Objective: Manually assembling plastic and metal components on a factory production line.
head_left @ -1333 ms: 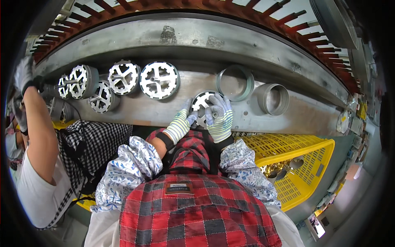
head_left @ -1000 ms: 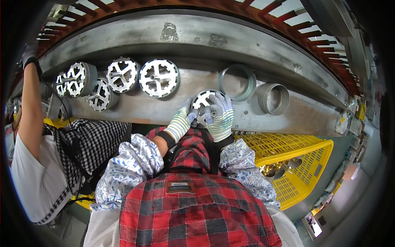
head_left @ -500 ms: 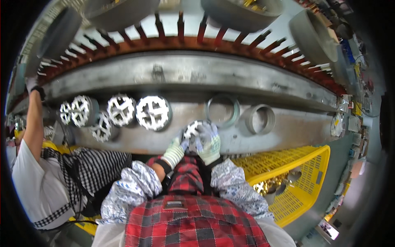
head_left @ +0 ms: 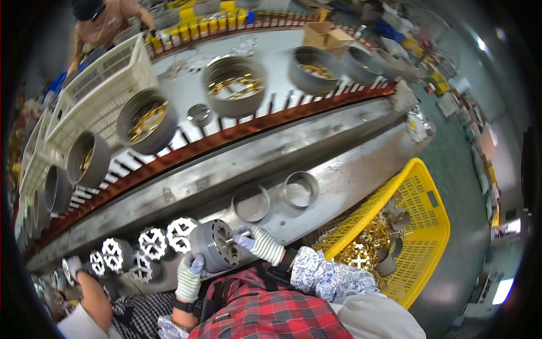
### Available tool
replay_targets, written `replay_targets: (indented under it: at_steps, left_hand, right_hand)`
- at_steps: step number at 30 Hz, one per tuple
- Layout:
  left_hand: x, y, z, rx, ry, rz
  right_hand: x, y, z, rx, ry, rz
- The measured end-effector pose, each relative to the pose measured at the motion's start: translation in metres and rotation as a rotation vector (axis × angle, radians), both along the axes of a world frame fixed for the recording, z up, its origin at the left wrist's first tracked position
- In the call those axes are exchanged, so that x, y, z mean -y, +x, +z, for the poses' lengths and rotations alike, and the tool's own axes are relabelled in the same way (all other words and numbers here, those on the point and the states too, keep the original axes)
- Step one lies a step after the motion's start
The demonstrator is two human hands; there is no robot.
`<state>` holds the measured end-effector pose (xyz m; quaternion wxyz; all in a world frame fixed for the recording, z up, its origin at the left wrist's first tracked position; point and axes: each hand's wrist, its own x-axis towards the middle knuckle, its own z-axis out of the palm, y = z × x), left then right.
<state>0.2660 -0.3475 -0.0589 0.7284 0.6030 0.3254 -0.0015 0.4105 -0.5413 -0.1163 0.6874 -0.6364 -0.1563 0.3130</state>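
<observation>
A grey cylinder (head_left: 204, 248) with a slotted, notched end disc lies tilted on its side at the bench's near edge, its disc facing right. My left hand (head_left: 190, 276), in a striped glove, holds the cylinder from its lower left. At the disc, my gloved right hand (head_left: 257, 243) is closed with fingertips around a small shiny metal piece (head_left: 230, 240) that meets the disc's middle. The piece's exact kind cannot be made out. Left of the cylinder stand several similar drums with white cut-out discs (head_left: 182, 234). Two hollow metal rings (head_left: 300, 190) rest on the bench beyond my right hand.
A yellow basket (head_left: 432, 226) with gold scraps and metal parts stands at my right. Behind the steel ledge (head_left: 254, 152) runs a red rail (head_left: 226, 130) with upright pegs. Round grey bins (head_left: 234, 107) and white crates (head_left: 101, 93) stand beyond. A co-worker's gloved hand (head_left: 72, 268) is at left.
My view has turned and tilted, showing more of the far table. The cylinder between my hands has tipped, so its disc faces right. My left hand has shifted to its left side.
</observation>
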Motion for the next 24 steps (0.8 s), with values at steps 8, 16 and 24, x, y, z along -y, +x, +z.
replay_targets:
  at_steps: [8,16,24]
  left_hand:
    - [0.008,0.009,0.047,0.39,1.415,-0.561]
    - [-0.096,-0.062,0.087,-0.017,1.653,-0.039]
    - [-0.173,-0.109,-0.004,0.609,0.004,0.629]
  right_hand:
    - [0.028,0.002,-0.003,0.061,0.036,0.047]
    - [0.087,0.014,-0.005,0.537,-0.376,-0.068]
    - [0.185,0.06,-0.032,0.242,-0.406,-0.334]
